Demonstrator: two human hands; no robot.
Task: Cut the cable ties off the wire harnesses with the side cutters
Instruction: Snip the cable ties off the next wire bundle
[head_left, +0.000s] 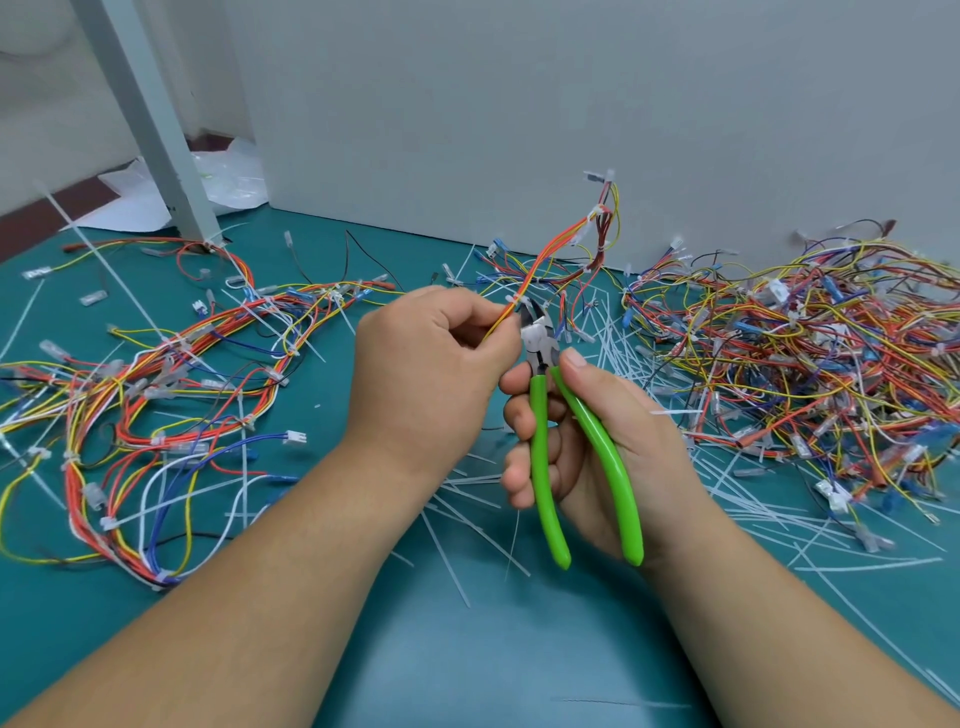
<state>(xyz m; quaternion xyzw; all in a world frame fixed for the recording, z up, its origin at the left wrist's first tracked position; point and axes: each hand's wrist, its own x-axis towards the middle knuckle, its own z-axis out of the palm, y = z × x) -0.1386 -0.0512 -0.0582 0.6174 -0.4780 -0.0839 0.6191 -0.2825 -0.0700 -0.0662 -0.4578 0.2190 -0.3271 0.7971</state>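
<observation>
My left hand pinches a thin wire harness of orange, red and yellow wires, which rises up and to the right, off the table. A white cable tie sits on the harness just past my fingertips. My right hand grips the green-handled side cutters, held upright. Their jaws are parted and sit right at that tie.
The green table mat carries a loose harness at the left and a dense heap of wires at the right. Cut white ties lie scattered in the middle. A grey post and a wall panel stand behind.
</observation>
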